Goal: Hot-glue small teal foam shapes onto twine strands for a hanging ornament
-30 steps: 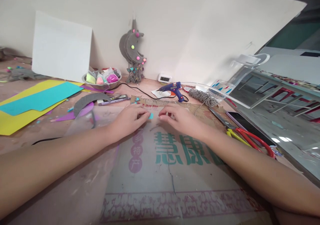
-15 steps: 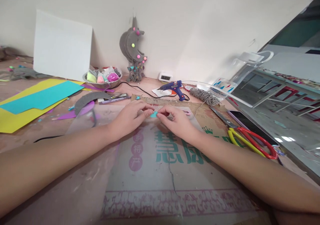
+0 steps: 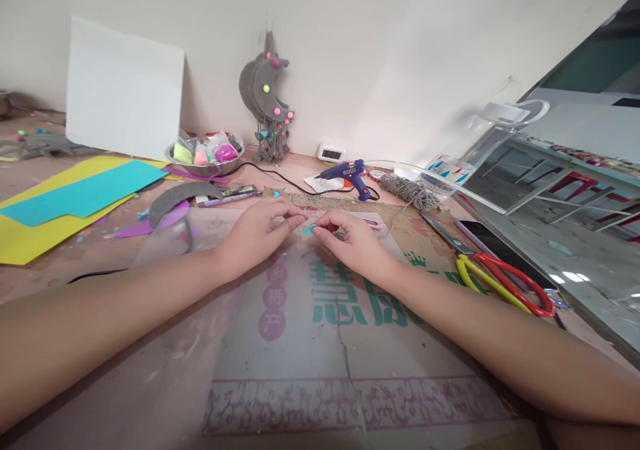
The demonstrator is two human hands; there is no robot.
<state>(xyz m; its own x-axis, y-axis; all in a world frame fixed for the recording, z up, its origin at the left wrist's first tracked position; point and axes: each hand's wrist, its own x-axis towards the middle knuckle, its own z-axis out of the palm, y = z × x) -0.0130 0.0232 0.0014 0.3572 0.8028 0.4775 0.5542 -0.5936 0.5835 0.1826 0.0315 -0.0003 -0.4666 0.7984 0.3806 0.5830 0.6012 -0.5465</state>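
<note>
My right hand (image 3: pixel 353 240) pinches a small turquoise piece (image 3: pixel 309 229) between thumb and index finger, just above the plastic-covered work surface; its exact shape is too small to make out. Close by on the left, my left hand (image 3: pixel 263 233) has its thumb and index fingertips together, slightly apart from the piece. Whether anything sits in that pinch is hidden. Beyond the left hand lies another small turquoise bit (image 3: pixel 276 195). A pink-rimmed item (image 3: pixel 373 224) rests behind the right hand. Under both forearms spreads a clear plastic sheet (image 3: pixel 295 357) over printed cardboard.
A blue glue gun (image 3: pixel 350 173), grey yarn (image 3: pixel 410 192) and a white clock (image 3: pixel 332 152) stand behind. Scissors (image 3: pixel 515 283) and a phone (image 3: pixel 505 253) lie right. Left are coloured sheets (image 3: pixel 90 193), a grey crescent (image 3: pixel 180 200) and a bowl (image 3: pixel 205 168). A decorated moon (image 3: pixel 265 90) hangs on the wall.
My left fingertips have come slightly away from the turquoise piece, which stays in my right fingers. The rest looks the same.
</note>
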